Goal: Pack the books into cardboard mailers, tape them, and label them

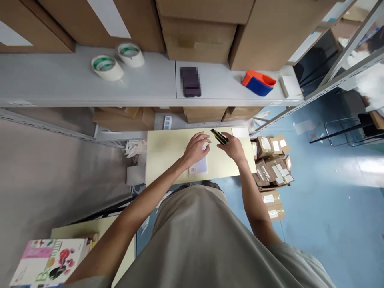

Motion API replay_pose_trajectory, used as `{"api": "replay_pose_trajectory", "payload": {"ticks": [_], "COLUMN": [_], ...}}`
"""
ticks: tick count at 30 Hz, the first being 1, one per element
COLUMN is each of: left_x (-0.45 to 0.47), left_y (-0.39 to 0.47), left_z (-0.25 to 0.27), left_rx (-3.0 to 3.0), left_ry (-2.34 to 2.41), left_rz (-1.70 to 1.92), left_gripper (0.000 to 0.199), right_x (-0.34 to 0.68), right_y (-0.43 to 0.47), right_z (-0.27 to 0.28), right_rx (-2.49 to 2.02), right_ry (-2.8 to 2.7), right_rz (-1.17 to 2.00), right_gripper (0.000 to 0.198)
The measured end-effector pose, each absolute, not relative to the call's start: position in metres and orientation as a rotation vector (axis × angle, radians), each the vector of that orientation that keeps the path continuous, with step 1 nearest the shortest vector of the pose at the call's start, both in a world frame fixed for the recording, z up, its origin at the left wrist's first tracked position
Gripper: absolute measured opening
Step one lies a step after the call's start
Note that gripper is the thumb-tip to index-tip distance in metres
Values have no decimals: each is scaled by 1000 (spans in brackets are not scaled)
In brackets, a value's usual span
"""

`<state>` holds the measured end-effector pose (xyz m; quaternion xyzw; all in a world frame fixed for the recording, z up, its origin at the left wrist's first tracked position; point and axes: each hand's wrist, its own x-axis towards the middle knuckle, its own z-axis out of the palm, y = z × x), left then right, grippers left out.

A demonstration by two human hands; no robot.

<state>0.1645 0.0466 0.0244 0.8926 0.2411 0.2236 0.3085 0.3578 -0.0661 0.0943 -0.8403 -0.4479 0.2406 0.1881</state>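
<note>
Above the pale yellow table (pixel 163 154), my right hand (pixel 234 149) is closed around a black and yellow utility knife (pixel 219 137), whose front end points up and to the left. My left hand (pixel 195 150) hovers to its left with bent fingers spread and nothing visible in them. Partly hidden below that hand, a flat whitish booklet or packet (pixel 199 167) with a small printed label lies on the tabletop. At the table's far right edge rests a white sheet (pixel 240 132).
The grey shelf (pixel 150 86) ahead bears tape rolls (pixel 107 68), a pixelated dark object (pixel 191 82), an orange and blue band (pixel 258 83) and cardboard boxes (pixel 201 40). Taped cartons (pixel 274 172) stand on the blue floor to the right. Books (pixel 49 260) lie at lower left.
</note>
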Motion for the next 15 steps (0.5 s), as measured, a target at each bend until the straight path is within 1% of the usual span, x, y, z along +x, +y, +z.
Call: {"api": "replay_pose_trajectory", "payload": {"ticks": [3, 7, 11, 15], "left_x": [197, 229, 246, 246], "left_y": [73, 101, 116, 112], "left_z": [76, 122, 143, 141], "left_rx": [2383, 2403, 2413, 2392], "left_ry": [617, 641, 728, 825], "left_rz": [809, 967, 978, 945], "left_gripper": [18, 14, 22, 25], "right_x": [397, 444, 481, 506], "right_y": [-22, 38, 86, 124], "right_z": [115, 131, 128, 109], "right_rx": [-2246, -2134, -2066, -2077], "right_ry": [-1281, -1307, -1405, -1452], "right_rz": [473, 292, 154, 120], "right_gripper": [63, 51, 44, 41]}}
